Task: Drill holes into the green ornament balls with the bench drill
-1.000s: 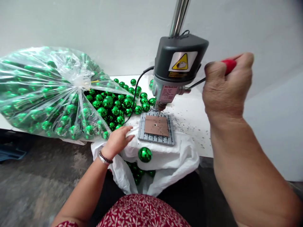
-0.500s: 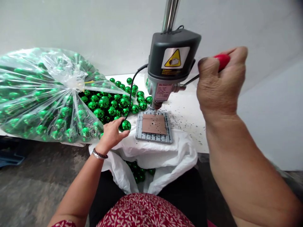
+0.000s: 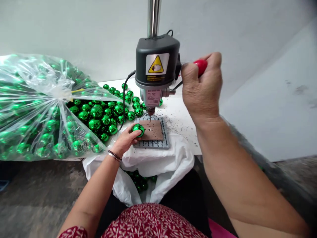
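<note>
My left hand grips a shiny green bauble between thumb and fingers, over the left part of a brown board. The board lies on the grey slotted base of a small bench drill press and has a small hole in it. Above the hole, the drill bit points down, apart from the bauble. My right hand is wrapped round the red knob of the drill's feed lever, right of the motor housing.
On the left a large clear plastic bag spills many green baubles onto the white table. Dark shavings dot the table around the base. A white cloth sack hangs open at the front edge with green baubles inside. A black cable curves down from the drill.
My left hand has carried the bauble from beside the pile to over the brown board. The right hand stays on the red knob. The whole view has shifted, moving the drill leftward in it.
</note>
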The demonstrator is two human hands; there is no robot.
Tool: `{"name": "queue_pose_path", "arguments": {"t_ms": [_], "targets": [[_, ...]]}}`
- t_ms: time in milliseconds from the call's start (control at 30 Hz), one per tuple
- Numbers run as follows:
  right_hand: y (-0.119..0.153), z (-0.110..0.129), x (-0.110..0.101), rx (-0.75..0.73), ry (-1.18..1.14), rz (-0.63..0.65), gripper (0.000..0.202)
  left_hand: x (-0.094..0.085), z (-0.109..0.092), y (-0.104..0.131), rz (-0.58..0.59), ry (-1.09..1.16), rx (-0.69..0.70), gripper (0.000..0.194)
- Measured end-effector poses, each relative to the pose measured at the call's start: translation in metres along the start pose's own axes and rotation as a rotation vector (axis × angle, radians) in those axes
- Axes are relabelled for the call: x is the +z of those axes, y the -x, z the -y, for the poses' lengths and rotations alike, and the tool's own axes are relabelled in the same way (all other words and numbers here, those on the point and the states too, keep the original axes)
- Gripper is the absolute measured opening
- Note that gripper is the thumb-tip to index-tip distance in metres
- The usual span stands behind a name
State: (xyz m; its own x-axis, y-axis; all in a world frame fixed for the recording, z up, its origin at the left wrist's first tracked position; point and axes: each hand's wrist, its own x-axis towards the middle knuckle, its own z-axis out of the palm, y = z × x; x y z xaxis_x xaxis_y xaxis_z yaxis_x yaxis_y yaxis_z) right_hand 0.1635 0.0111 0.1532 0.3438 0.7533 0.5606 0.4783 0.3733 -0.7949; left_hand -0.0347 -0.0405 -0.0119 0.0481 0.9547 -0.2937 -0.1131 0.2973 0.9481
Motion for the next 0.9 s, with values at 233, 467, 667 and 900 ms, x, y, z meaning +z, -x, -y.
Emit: {"name": "queue_pose_path", "arguments": {"t_ms": [233,467,667,900], "targets": [[0.001,0.004,-0.004,0.016,0.01,0.048,0.021,0.01,-0.009,-0.031,-0.046,-0.58,0.206,0.05],[0.002,0.003,-0.005,-0.016,0.029,0.065,0.022,0.017,-0.015,-0.039,-0.091,-0.792,0.232,0.057],[0.003,0.004,-0.007,-0.017,0.027,0.056,0.023,0.023,-0.022,-0.039,-0.044,-0.955,0.264,0.063],[0.002,0.002,-0.005,-0.024,-0.034,0.046,0.023,0.035,-0.026,-0.041,0.024,-0.874,0.236,0.069]]}}
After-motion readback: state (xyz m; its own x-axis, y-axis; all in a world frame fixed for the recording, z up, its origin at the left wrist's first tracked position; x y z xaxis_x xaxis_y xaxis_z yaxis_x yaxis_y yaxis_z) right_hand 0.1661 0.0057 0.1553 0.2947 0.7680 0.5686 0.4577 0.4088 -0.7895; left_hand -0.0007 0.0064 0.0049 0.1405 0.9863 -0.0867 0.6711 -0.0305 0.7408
